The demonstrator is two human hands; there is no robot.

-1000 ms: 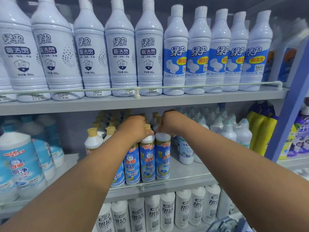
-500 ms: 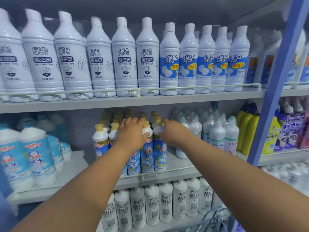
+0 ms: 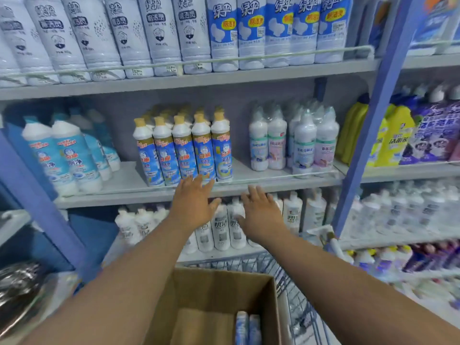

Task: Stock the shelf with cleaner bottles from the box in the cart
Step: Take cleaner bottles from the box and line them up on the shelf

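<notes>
A row of blue-labelled cleaner bottles with yellow caps (image 3: 184, 150) stands at the front of the middle shelf (image 3: 261, 181), with more behind. My left hand (image 3: 193, 204) hovers just below and in front of them, fingers spread, holding nothing. My right hand (image 3: 260, 211) is beside it to the right, also spread and empty, in front of the shelf edge. Below, the open cardboard box (image 3: 249, 282) sits in the wire cart (image 3: 293, 290); two bottle tops (image 3: 247, 327) show at its bottom right.
White bottles fill the upper shelf (image 3: 224, 75) behind a rail. Light-blue bottles (image 3: 64, 155) stand left, white shrink-wrapped packs (image 3: 293, 140) right. A blue upright post (image 3: 368, 135) divides off the neighbouring bay with yellow and purple bottles. White bottles (image 3: 224, 227) line the lower shelf.
Both hands have let go of the yellow-capped bottles and drawn back and down from the shelf. The view has dropped, bringing the box and cart into sight.
</notes>
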